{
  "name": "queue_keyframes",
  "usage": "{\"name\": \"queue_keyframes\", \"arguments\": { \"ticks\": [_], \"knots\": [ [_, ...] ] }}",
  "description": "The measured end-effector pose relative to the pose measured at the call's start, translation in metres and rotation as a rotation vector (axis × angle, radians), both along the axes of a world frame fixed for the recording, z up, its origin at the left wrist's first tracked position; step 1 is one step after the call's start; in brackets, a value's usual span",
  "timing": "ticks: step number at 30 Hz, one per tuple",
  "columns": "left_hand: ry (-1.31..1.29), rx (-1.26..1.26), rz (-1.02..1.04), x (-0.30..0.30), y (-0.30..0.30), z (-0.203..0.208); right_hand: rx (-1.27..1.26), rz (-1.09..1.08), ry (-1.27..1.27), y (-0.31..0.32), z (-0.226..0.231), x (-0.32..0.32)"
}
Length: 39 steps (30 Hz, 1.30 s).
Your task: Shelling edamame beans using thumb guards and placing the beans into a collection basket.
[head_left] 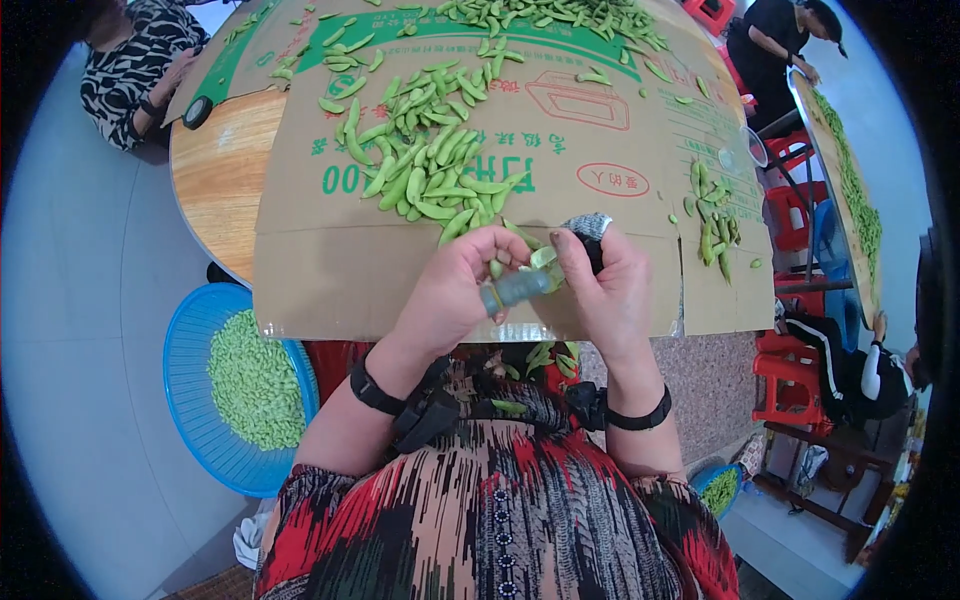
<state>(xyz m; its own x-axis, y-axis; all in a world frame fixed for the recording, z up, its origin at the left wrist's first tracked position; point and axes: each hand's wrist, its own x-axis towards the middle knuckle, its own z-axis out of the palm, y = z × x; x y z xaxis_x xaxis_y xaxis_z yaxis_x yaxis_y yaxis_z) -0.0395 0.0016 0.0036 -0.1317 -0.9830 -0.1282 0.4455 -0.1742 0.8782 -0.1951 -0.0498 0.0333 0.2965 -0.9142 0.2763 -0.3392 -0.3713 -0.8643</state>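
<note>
Over the near edge of the cardboard, my left hand (pixel 450 288) is closed, its fingertips pinching at a green soybean pod (pixel 543 258) split open between my two hands. A blurred grey-blue band (pixel 518 288) wraps a finger of this hand. From the other side my right hand (pixel 612 290) is closed on the same pod, thumb against it. A grey and black covering (pixel 588 228) shows around its bent fingers. Just beyond my hands lies a long pile of unopened soybean pods (pixel 430 165). Exactly how the fingertips grip the pod is partly hidden.
The flattened cardboard (pixel 330 275) covers a round wooden table (pixel 225 170). At lower left stands a blue basket (pixel 185 400) of shelled beans (pixel 252 385). Smaller pods (pixel 712 215) lie at right. Red stools (pixel 790 385) and a second table (pixel 830 170) with people stand beyond.
</note>
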Motion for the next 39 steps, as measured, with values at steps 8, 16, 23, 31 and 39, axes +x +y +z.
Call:
{"name": "queue_keyframes", "arguments": {
  "ticks": [8, 16, 23, 31, 39],
  "knots": [
    [-0.503, -0.147, 0.028, -0.003, 0.011, 0.0, 0.275, 0.081, -0.125, 0.009, 0.001, -0.009],
    [-0.614, -0.351, -0.273, 0.003, 0.029, 0.018, -0.102, 0.101, 0.616, -0.009, -0.011, -0.004],
    [-0.348, 0.058, 0.106, 0.009, 0.029, 0.018, 0.256, 0.185, 0.036, -0.005, -0.017, -0.005],
    [0.146, 0.021, 0.228, 0.015, 0.016, 0.0, 0.806, 0.473, -0.289, 0.014, 0.004, 0.003],
    [-0.23, -0.063, 0.332, 0.016, 0.014, 0.0, 1.008, 0.549, -0.405, 0.013, 0.002, 0.005]
  ]
}}
